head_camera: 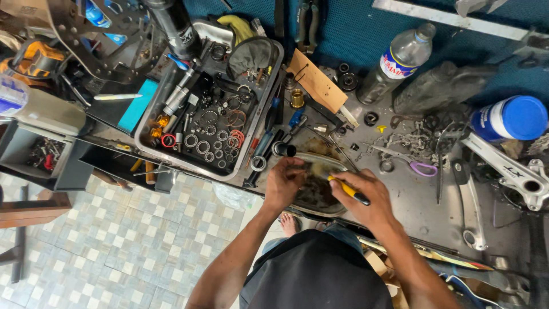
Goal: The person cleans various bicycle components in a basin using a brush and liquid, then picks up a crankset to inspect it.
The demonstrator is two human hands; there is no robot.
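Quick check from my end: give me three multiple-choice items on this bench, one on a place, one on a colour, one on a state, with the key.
1. Where do the scissors lie?
A. Right of both hands, on the bench
B. In the parts tray
C. On the tiled floor

2. What colour is the handle of the tool in the right hand?
A. Red
B. Yellow and black
C. Green

3. How does the clear plastic bottle rest?
A. Upright, cap off
B. Lying on its side, capped
C. Hanging from a hook

Key: 1 A, the purple loops sit on the grey bench. 2 B, yellow shaft with black end. 3 B, it lies flat, cap on.
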